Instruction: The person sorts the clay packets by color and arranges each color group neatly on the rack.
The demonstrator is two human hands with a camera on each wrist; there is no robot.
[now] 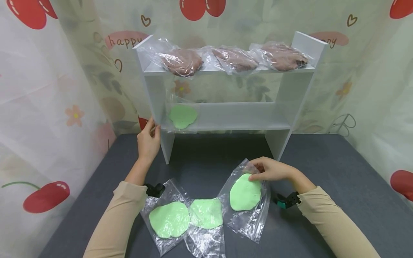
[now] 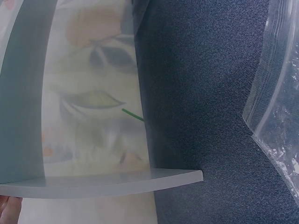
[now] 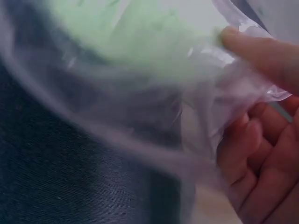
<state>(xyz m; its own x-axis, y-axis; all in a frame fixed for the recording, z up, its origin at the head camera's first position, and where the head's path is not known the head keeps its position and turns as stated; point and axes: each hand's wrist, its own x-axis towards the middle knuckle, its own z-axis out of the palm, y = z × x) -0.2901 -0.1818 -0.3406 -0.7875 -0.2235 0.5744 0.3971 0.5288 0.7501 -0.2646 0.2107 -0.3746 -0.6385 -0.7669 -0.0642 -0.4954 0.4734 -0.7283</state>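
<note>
My left hand [image 1: 149, 141] touches the outer left side of a white two-tier shelf rack [image 1: 226, 123]; in the left wrist view only fingertips [image 2: 10, 210] show beside its panel. With thumb and fingers, my right hand [image 1: 274, 170] pinches the top edge of a clear zip bag holding a flat green slab [image 1: 245, 193]. That bag is tilted, and its plastic fills much of the right wrist view. Left of it on the table lie two more bagged green slabs [image 1: 169, 219], their bags touching. Another bagged green slab [image 1: 183, 116] rests at the left end of the lower shelf.
Three clear bags with brownish-pink lumps [image 1: 235, 59] line the upper shelf. The rack stands at the back of the dark table [image 1: 322, 172]. Patterned curtains [image 1: 48, 107] enclose the back and sides. A pale cable [image 1: 343, 123] hangs at the right rear.
</note>
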